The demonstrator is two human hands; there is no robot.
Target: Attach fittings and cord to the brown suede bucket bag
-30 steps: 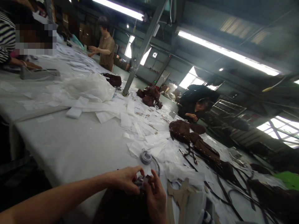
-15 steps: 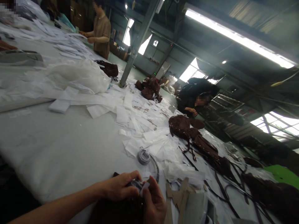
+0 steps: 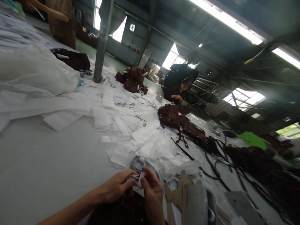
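Observation:
My left hand [image 3: 114, 187] is closed, pinching a bunched grey strip [image 3: 133, 177] at the table's front edge. Close beside it, the fingertips of my right hand [image 3: 153, 192] pinch a small white piece [image 3: 141, 178], which looks like a paper or tape tab, against the grey strip. A coiled grey strip [image 3: 138, 162] lies on the table just beyond my fingers; a length of it runs behind my right hand. Below both hands is a dark brown item [image 3: 124, 209], mostly in shadow, its kind unclear.
White sheets [image 3: 145, 137] are scattered across the table. Brown fringed bags [image 3: 168, 115] and dark straps [image 3: 215, 175] lie to the right. Near my right hand sit tan scraps [image 3: 181, 193] and a grey dispenser-like object [image 3: 197, 203]. A post [image 3: 103, 40] rises behind; two people work further off.
The view has swung to the right, so the surroundings appear further left. Both hands stay together, and the white piece between them now stands more upright.

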